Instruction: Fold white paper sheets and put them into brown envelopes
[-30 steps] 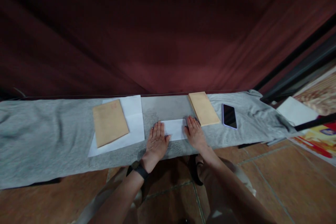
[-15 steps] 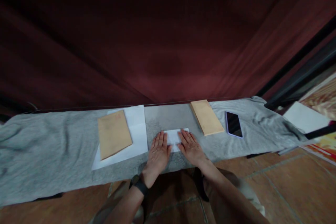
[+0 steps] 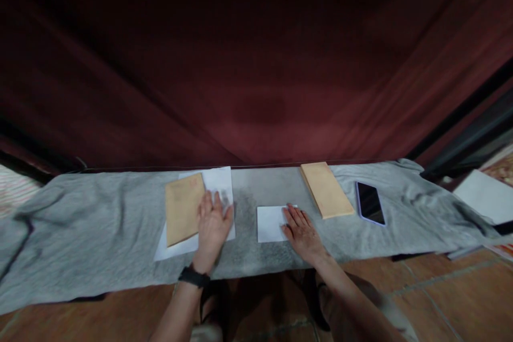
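Observation:
A small folded white paper (image 3: pixel 271 224) lies flat on the grey cloth. My right hand (image 3: pixel 302 233) rests on its right end, fingers stretched out and pointing up and left. Over the larger white sheet (image 3: pixel 219 179) at the left is my left hand (image 3: pixel 213 224), fingers apart, beside the right edge of a brown envelope (image 3: pixel 183 208). The envelope lies on top of that white sheet and covers much of it. Whether the left fingertips touch the envelope or only the sheet, I cannot tell.
A stack of brown envelopes (image 3: pixel 326 191) lies right of centre, with a phone (image 3: pixel 370 203) to its right. The grey cloth (image 3: pixel 108 224) covers a long narrow surface. Behind it hangs a dark red curtain (image 3: pixel 256 117). Tiled floor (image 3: pixel 452 283) shows below.
My left hand has left the small folded paper and moved left to the white sheet by the envelope. My right hand stays on the paper's right end. The view has shifted slightly.

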### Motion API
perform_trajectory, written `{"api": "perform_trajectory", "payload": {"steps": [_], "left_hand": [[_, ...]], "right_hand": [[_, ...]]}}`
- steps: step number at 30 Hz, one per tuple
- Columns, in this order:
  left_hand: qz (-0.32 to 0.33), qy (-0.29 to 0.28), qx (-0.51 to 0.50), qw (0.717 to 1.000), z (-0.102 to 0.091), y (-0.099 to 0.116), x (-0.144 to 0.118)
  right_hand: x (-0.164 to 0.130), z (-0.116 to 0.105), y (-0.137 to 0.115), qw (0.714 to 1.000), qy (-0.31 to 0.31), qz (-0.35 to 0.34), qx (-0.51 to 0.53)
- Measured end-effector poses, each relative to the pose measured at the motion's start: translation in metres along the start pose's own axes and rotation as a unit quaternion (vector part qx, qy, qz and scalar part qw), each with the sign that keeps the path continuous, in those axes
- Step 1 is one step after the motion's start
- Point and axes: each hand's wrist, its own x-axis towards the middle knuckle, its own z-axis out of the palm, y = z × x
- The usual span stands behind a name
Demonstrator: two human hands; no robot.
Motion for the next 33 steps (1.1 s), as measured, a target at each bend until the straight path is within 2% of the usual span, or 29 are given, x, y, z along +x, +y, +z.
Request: {"api": "perform_trajectory", "payload": {"steps": [3,4,6,8,10,14,20,26,33], "left_hand": [[-0.140,-0.007,0.046,0.989,-0.017,-0.038,0.010],[-0.164,-0.017,0.058,0.985,-0.023,-0.049,0.012],[-0.206,-0.076,0.058,0.974,-0.032,-0.065,0.011],[-0.222,-0.125,0.059,0.965,-0.039,-0.074,0.010],[-0.223,-0.136,0.076,0.962,-0.044,-0.077,0.009],[-0.202,-0.113,0.111,0.967,-0.046,-0.075,0.008],[-0.213,-0.104,0.113,0.965,-0.045,-0.074,0.007],[-0.193,-0.085,0.127,0.969,-0.038,-0.077,0.006],[-0.230,-0.105,0.102,0.962,-0.034,-0.089,0.018]], "right_hand": [[0.000,0.002,0.002,1.000,0.010,-0.005,0.003],[0.000,0.003,0.002,1.000,0.012,-0.007,0.004],[0.000,0.002,0.003,1.000,0.010,-0.007,0.005],[0.000,0.002,0.003,1.000,0.003,-0.005,0.006],[0.000,0.001,0.003,1.000,-0.003,-0.002,0.008],[0.001,0.000,0.004,1.000,-0.004,-0.007,0.008],[0.001,-0.001,0.003,1.000,-0.007,-0.003,0.006],[0.001,0.000,0.005,1.000,-0.010,-0.003,0.013],[0.002,-0.002,0.004,1.000,-0.017,0.000,0.010]]}}
